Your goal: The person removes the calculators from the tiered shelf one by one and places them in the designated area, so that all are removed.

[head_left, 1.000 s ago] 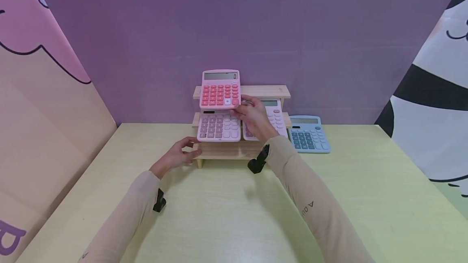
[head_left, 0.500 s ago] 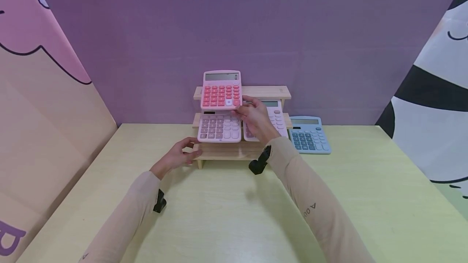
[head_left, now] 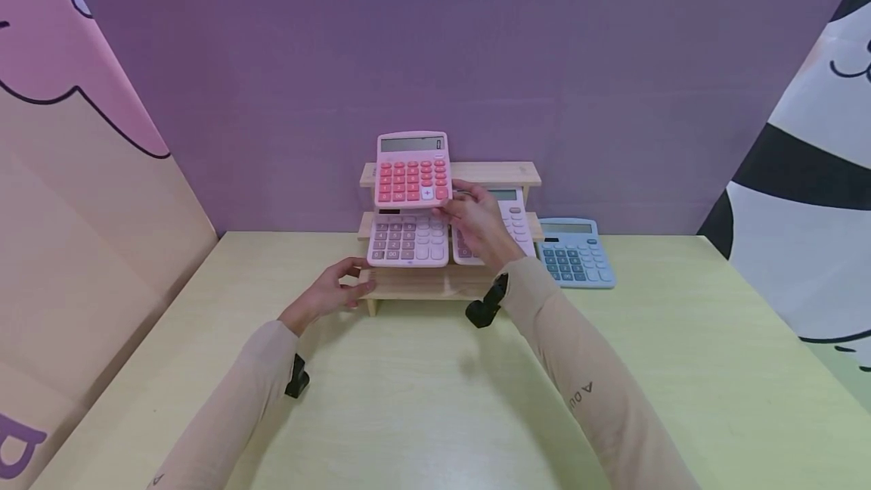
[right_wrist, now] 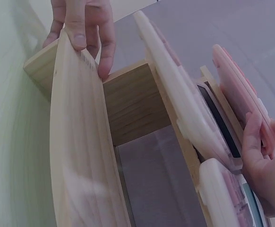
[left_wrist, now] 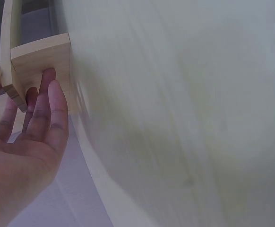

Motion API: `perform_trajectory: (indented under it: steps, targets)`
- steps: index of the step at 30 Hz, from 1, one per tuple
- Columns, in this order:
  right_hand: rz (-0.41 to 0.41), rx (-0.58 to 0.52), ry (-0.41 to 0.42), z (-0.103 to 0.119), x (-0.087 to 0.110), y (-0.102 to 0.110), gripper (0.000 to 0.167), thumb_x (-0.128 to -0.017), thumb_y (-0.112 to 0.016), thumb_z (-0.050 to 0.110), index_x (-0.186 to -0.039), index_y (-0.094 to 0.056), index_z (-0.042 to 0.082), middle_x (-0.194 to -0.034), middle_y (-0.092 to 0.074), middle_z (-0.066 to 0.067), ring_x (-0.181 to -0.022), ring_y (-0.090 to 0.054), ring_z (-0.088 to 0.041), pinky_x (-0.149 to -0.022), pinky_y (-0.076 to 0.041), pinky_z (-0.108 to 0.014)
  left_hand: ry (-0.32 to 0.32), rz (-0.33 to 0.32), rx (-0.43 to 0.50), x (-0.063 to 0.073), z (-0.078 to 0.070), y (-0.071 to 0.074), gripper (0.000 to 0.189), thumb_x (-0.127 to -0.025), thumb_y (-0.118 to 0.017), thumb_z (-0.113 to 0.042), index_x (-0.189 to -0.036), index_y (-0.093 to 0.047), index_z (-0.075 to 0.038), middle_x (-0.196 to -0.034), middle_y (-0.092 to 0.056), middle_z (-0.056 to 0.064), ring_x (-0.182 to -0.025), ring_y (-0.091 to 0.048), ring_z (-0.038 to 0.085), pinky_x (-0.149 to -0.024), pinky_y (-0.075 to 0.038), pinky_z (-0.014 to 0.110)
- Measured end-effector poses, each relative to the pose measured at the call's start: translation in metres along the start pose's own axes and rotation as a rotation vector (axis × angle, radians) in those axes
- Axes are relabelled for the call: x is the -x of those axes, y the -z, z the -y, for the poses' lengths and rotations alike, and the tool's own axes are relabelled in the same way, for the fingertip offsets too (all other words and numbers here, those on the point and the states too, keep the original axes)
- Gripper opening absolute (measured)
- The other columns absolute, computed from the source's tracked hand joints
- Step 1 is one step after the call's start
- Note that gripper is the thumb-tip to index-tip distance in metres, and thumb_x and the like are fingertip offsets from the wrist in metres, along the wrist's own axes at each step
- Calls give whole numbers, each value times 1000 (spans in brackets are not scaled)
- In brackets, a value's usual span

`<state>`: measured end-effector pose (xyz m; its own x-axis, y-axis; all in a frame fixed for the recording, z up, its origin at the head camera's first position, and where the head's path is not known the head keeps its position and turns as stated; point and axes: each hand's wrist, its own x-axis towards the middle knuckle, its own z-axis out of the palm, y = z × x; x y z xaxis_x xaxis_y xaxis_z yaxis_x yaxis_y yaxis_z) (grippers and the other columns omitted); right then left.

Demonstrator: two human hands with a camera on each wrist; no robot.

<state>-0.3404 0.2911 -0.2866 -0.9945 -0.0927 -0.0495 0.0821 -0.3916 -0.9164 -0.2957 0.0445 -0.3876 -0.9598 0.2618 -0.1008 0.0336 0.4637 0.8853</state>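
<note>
In the head view my right hand pinches the lower right corner of a pink calculator with red-pink keys. That calculator leans back at the left of the top tier of a wooden stepped stand. My left hand grips the left end of the stand's lowest board, thumb on top and fingers at the side and underneath, as the left wrist view shows. On the middle tier, a pale pink calculator stands below the pink one. Another pale calculator beside it is partly hidden by my right hand.
A blue calculator lies on the pale wooden table, just right of the stand. Behind the table rises a purple backdrop, with printed cartoon panels on both sides.
The pink calculator has shifted very slightly to the right and down, with my right hand on its corner. My left hand keeps its hold on the stand.
</note>
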Motion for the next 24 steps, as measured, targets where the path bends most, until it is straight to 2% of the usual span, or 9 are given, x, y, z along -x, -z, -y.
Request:
perform_trajectory:
  steps: [6,12,24]
  targets:
    - [7,5,9,1,2,0,51,-86,-49,-12,-133,-40,5,-107,-51,-11,-89,-58,-19,-90,-50,-30,-3,7,4,1,0,1,49,-89,-60,-24,-131,-41,-11,-129,-38,20,-88,-58,23,-74,-54,34]
    - [8,-3,6,3,7,1,51,-86,-48,-12,-133,-39,6,-114,-49,-13,-94,-58,-19,-91,-49,-29,-15,11,-1,1,-1,1,49,-89,-60,-24,-132,-40,-10,-128,-37,19,-87,-57,21,-74,-54,34]
    - [6,16,-7,8,15,15,50,-87,-49,-10,-132,-40,9,-118,-50,-12,-98,-58,-20,-90,-50,-28,-8,6,-12,0,-1,-1,49,-89,-60,-26,-132,-41,-13,-128,-38,16,-90,-56,22,-75,-54,33]
